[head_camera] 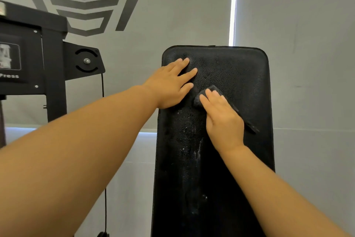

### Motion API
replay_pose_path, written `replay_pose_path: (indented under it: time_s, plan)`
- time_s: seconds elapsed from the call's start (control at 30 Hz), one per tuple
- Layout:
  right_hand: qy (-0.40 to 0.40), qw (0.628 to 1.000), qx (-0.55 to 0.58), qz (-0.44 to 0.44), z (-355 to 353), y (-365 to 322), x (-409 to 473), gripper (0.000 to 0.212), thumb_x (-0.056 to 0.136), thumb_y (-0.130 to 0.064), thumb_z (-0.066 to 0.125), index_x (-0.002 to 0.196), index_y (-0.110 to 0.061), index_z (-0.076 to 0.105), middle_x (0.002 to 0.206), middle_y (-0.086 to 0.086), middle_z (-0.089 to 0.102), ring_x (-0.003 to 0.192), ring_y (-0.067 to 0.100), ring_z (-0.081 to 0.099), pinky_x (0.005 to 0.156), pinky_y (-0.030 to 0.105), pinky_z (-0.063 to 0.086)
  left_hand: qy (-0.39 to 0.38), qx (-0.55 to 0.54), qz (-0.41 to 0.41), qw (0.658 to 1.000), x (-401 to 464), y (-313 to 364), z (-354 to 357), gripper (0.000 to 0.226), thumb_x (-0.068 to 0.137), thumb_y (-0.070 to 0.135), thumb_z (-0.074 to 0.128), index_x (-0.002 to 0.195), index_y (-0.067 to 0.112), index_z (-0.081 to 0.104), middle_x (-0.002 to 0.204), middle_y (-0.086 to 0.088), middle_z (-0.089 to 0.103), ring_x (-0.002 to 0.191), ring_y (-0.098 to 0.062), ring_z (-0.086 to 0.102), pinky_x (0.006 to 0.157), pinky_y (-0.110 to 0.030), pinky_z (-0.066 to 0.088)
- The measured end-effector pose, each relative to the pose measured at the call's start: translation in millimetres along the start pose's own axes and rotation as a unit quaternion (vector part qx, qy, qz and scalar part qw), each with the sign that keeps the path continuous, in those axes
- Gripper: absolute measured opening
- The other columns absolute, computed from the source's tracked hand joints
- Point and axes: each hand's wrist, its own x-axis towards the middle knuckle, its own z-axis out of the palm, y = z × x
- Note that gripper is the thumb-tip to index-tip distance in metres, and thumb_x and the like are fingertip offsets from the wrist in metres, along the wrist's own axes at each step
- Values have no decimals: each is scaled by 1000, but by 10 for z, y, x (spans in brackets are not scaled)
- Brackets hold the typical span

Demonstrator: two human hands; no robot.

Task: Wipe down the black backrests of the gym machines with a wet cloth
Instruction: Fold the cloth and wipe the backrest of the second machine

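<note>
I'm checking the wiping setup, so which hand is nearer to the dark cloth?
Right. The right hand lies flat on top of the dark cloth, pressing it to the black backrest. The left hand rests bare on the pad, just left of the cloth.

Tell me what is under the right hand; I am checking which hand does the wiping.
A dark folded cloth lies under the right hand, pressed flat against the black padded backrest. The palm covers most of the cloth.
</note>
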Motion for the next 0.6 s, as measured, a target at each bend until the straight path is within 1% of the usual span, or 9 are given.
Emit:
replay_pose_path:
  time_s: [0.07,0.1,0.17,0.2,0.27,0.33,0.4,0.47,0.6]
  plan:
    - [-13,1000,-7,7,40,30,201,38,82,-1,42,109,-6,69,116,11,66,109,27,62,99,34,41,4,-10,3,1000,9,-13,-36,49,103,35,25,150,28,16,160,-2,1,146,-20,2,118,-34,7]
    - [-21,999,-10,22,69,34,316,37,81,-1,44,109,-7,68,117,11,66,109,28,62,98,35,44,5,-16,4,1000,17,-25,-56,48,103,32,26,150,28,19,160,-1,4,146,-20,4,118,-34,9]
    - [-27,998,-11,57,125,0,459,37,79,1,48,109,-8,68,118,12,65,109,31,62,91,41,48,6,-36,9,999,51,-65,-105,47,103,22,29,149,25,23,159,1,10,144,-20,10,117,-33,12]
    - [-23,997,-12,66,145,-34,453,37,80,1,46,110,-7,68,119,13,64,109,32,62,91,43,48,6,-50,12,999,75,-95,-128,49,102,15,31,149,24,23,158,1,13,144,-20,12,117,-33,13]
    - [-9,998,-12,61,169,-119,309,40,83,-1,39,112,-5,66,121,13,63,112,31,60,98,39,44,4,-66,19,998,116,-162,-158,56,97,3,33,149,22,25,157,2,18,143,-20,15,117,-33,15]
    - [-6,999,-15,38,168,-225,58,40,83,0,40,115,-4,65,123,13,62,114,30,59,105,35,36,-10,-50,27,998,137,-221,-168,58,96,-1,33,149,22,26,157,4,17,144,-19,14,117,-34,16]
    - [-10,1000,-14,22,140,-301,-126,40,83,2,42,116,-4,65,122,13,62,114,30,59,105,34,34,-24,-17,43,999,128,-252,-164,55,99,4,32,150,22,22,159,4,11,145,-17,10,117,-32,13]
    - [-3,1000,-7,10,136,-278,-107,39,83,2,43,113,-4,66,120,13,64,112,30,60,105,33,35,-28,26,66,997,92,-287,-138,52,102,13,31,151,20,14,160,2,4,146,-16,5,117,-29,7]
    - [-13,1000,5,-8,132,-171,73,39,83,-1,41,111,-6,68,118,10,66,112,25,61,102,33,40,-17,143,92,985,33,-355,-45,55,103,32,22,151,21,-2,159,-1,-9,146,-17,-9,116,-34,-9]
